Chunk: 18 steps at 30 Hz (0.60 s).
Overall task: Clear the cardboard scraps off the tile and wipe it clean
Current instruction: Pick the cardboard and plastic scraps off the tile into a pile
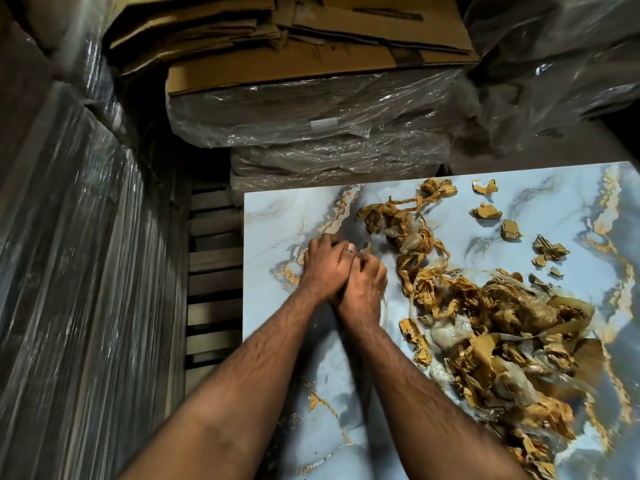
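A pale blue marble-look tile (311,393) with gold veins lies flat at the lower right. Torn brown cardboard scraps (491,327), mixed with crumpled clear plastic, cover its middle and right. Smaller loose scraps (485,211) lie toward the far right. Both hands meet near the tile's left part, at the pile's left end. My left hand (323,266) has bent fingers with their tips down on the tile, and its thumb lies across my right hand (363,289). The right fingers curl round a small pale cardboard scrap at the fingertips. What the left fingers hold is hidden.
Plastic-wrapped stacks (311,112) topped with flattened cardboard boxes (284,39) stand just beyond the tile. A tall wrapped stack (69,254) walls off the left. Wooden pallet slats (214,282) show in the gap beside the tile's left edge. More wrapped goods (554,64) rise at the back right.
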{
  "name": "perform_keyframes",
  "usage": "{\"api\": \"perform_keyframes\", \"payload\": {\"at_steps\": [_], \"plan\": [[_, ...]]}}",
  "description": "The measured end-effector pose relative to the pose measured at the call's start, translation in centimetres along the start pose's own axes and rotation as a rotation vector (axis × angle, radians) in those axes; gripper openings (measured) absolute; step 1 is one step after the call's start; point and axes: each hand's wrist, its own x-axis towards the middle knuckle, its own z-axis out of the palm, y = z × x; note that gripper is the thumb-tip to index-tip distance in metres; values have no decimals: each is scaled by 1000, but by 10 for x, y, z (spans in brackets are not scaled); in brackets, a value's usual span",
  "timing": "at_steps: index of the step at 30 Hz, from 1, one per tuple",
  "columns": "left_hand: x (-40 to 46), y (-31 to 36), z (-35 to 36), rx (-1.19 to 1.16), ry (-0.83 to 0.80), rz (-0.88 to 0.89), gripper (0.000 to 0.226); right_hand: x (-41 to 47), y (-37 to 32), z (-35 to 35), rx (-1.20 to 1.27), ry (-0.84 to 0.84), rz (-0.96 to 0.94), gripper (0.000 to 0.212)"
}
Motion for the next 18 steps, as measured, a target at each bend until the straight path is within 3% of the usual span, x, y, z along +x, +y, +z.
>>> {"api": "perform_keyframes", "payload": {"at_steps": [3, 7, 10, 14, 16, 18], "plan": [[-8, -1, 4, 25, 3, -32, 56, -1, 2, 4, 102, 112, -84, 66], [-16, 8, 3, -9, -16, -126, 51, 2, -2, -3, 269, 42, -59, 57], [-25, 19, 1, -150, -58, -219, 53, 8, -3, -11, 94, -69, -140, 55], [-38, 12, 7, -430, 7, -352, 57, -7, -1, -8, -4, -172, -254, 79], [-48, 8, 8, -632, 115, -369, 57, -15, 2, -1, 21, -120, -310, 74], [-58, 10, 7, -740, 172, -379, 44, -21, 0, -7, 18, -137, -376, 63]]}}
